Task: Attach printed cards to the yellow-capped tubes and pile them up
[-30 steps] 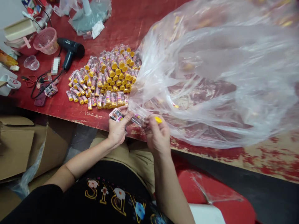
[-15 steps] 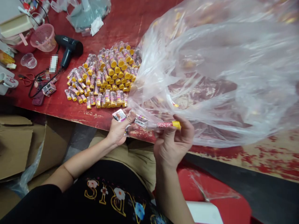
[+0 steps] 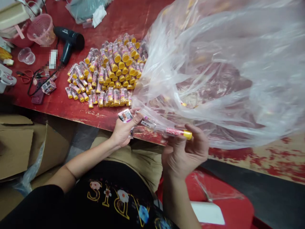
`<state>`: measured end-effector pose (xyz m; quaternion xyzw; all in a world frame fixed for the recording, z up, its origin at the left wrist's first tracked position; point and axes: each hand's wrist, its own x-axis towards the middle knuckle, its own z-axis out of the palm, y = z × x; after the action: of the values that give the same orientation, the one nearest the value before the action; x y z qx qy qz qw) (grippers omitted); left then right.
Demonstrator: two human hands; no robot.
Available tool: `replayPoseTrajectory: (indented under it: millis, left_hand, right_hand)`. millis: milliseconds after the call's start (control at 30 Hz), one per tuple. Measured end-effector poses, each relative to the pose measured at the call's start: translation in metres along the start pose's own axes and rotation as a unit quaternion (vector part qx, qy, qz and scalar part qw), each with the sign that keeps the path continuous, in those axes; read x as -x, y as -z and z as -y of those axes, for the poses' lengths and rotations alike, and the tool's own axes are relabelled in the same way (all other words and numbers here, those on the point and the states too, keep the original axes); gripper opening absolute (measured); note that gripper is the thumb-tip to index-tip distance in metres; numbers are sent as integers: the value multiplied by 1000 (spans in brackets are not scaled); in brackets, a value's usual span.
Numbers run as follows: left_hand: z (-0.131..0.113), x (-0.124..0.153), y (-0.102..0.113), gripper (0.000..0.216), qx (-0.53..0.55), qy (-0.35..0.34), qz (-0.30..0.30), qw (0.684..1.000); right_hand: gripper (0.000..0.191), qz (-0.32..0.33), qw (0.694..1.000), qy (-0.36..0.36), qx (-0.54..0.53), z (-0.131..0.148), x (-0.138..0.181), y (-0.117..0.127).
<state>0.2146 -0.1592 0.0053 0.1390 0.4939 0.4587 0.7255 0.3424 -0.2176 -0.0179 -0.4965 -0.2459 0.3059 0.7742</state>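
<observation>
My right hand (image 3: 184, 152) pinches a small clear tube with a yellow cap (image 3: 177, 131), held sideways at the table's front edge. My left hand (image 3: 124, 128) holds a few small printed label sleeves (image 3: 125, 115) and touches the open end of that tube, where a sleeve (image 3: 145, 122) sits. A big heap of labelled yellow-capped tubes (image 3: 109, 73) lies on the red table (image 3: 71, 108) just beyond my left hand. A large clear plastic bag (image 3: 226, 73) billows over the table's right side, right above my right hand.
A black hair dryer (image 3: 69, 39), pink basket (image 3: 41, 28), small clear cup (image 3: 26, 56), scissors (image 3: 23, 75) and a mug (image 3: 6, 78) crowd the far left. Cardboard boxes (image 3: 16, 146) stand on the floor at left. A red stool (image 3: 221, 197) is under me.
My right hand turned palm-up and drew the tube rightward, out from the left hand, so its yellow cap now points right. The left hand stayed put with its sleeves.
</observation>
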Motion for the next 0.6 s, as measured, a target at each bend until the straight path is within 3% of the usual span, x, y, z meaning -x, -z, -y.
replayPoseTrajectory:
  millis: [100,267,400,533,600]
  left_hand:
    - [0,0,2,73,-12,-29,1,1000]
    - [1,1,4,80,-32,-32,19,999]
    - [4,2,5,72,-32,-28,39,998]
    - [4,1,5,71,-35,-32,36,998]
    - [2,1,5,72,-33,-39,31,998]
  right_hand:
    - [30,-17,1000,17,14,6,3,1]
    - [28,22,1000,0,-15,9,1,1]
    - [25,5,998,53,40,0,5,4]
    - [25,48,982,131,131,0,14,16]
    - [25,81,973,117,184,3,18,22]
